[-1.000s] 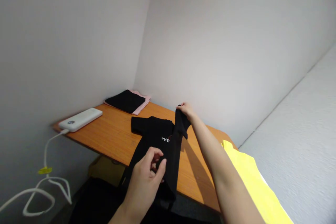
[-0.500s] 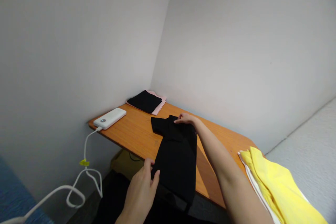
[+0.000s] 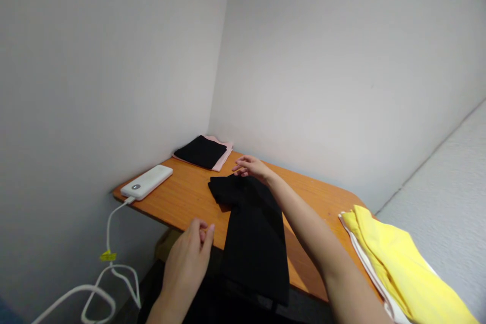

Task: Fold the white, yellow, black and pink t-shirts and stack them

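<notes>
A black t-shirt (image 3: 255, 228) lies half folded on the wooden table (image 3: 182, 195), its lower end hanging over the near edge. My right hand (image 3: 250, 167) hovers over the shirt's far end, fingers spread and holding nothing. My left hand (image 3: 189, 253) is at the table's near edge, just left of the shirt, with fingers loosely extended and clear of the cloth.
A folded black garment (image 3: 200, 152) rests on a pink one (image 3: 224, 152) in the far corner. A white power bank (image 3: 146, 181) with a white cable (image 3: 110, 223) sits at the table's left end. Yellow cloth (image 3: 395, 258) is piled at the right on a grey surface.
My right hand laid the shirt's sleeve side over onto the body and let go. My left hand released the lower part and drew off to the left.
</notes>
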A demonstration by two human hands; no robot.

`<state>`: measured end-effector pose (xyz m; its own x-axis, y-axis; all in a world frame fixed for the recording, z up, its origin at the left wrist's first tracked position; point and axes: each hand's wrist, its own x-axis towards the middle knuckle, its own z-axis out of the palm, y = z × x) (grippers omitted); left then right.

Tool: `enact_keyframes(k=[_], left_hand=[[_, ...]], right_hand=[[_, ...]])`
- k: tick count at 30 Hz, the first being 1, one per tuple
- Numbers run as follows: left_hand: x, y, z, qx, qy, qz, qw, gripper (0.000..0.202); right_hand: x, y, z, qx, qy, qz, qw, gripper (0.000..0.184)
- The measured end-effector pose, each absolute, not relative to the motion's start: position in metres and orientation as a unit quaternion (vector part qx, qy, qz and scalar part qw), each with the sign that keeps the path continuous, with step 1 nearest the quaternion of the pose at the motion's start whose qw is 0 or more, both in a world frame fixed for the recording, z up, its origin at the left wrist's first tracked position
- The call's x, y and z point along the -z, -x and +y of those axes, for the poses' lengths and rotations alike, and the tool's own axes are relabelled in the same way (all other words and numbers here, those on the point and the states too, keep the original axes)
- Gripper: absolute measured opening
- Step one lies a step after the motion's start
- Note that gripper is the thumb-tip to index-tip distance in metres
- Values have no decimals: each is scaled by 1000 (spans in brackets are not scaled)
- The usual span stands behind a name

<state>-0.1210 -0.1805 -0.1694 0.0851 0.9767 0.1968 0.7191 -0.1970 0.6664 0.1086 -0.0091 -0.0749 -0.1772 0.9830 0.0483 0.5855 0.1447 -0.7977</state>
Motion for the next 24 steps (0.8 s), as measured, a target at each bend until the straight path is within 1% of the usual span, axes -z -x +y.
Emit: enact_keyframes(k=[2, 5, 7, 9, 11, 14, 18, 21, 24], left_hand=[[165, 126, -158, -318, -703, 613, 170, 30], [159, 121, -115, -292, -718, 623, 101, 37], [155, 110, -81, -264, -730, 627, 66, 40], [152, 96, -47, -240, -740, 627, 49, 40], [150, 83, -19, -215, -750, 624, 42, 40], [151, 72, 8, -174, -762, 622, 36, 41], [150, 71, 24, -142, -779, 609, 45, 34], [140, 71, 36, -128, -782, 605, 75, 32], [121, 63, 51, -104, -772, 614, 122, 28]], right_hand=[[87, -113, -20, -249, 612, -691, 294, 12], [114, -120, -47, -182, 634, -693, 290, 16], [135, -122, -67, -133, 644, -703, 270, 30], [154, -120, -86, -94, 654, -716, 227, 50], [169, -115, -98, -71, 658, -728, 180, 64], [178, -110, -106, -55, 661, -733, 148, 71], [174, -109, -109, -49, 661, -732, 159, 79], [173, -110, -111, -54, 657, -733, 165, 83], [176, -109, -112, -53, 658, -731, 174, 82]])
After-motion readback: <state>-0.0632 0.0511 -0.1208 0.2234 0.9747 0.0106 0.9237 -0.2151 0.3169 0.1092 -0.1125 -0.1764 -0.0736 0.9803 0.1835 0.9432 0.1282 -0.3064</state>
